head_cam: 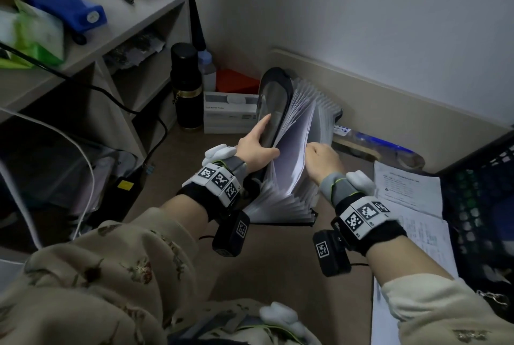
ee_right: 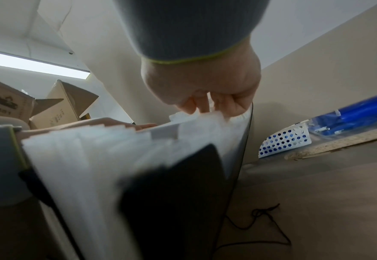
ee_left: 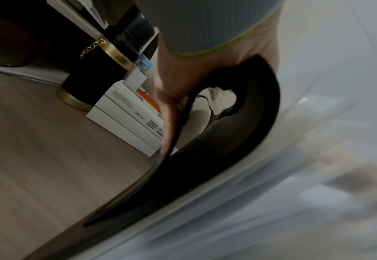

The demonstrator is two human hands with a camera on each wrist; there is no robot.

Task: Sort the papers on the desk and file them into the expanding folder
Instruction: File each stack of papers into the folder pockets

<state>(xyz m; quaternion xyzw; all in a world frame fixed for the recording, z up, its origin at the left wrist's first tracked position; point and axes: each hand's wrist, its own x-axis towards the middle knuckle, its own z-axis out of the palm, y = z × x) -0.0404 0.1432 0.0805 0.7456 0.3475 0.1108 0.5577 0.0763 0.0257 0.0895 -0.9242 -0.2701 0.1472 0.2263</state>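
Note:
A black expanding folder (head_cam: pixel 289 205) stands upright on the desk, its translucent white dividers (head_cam: pixel 319 111) fanned open. My left hand (head_cam: pixel 257 143) grips the folder's black front flap (head_cam: pixel 274 99) and bends it back to the left, index finger stretched up along it and thumb over the first sheets. My right hand (head_cam: pixel 322 161) has its fingers curled into the dividers' top edges (ee_right: pixel 205 119), pulling them to the right. A wide gap shows white sheets (head_cam: pixel 292 150) between the hands. Loose printed papers (head_cam: pixel 409 188) lie on the desk at the right.
A black flask (head_cam: pixel 186 88) with gold bands, a small bottle (head_cam: pixel 207 66) and white boxes (head_cam: pixel 229 112) stand left of the folder. Shelves (head_cam: pixel 125 33) rise at the left. A black crate (head_cam: pixel 484 205) sits at the right, a blue-and-clear bag (head_cam: pixel 381 144) by the wall.

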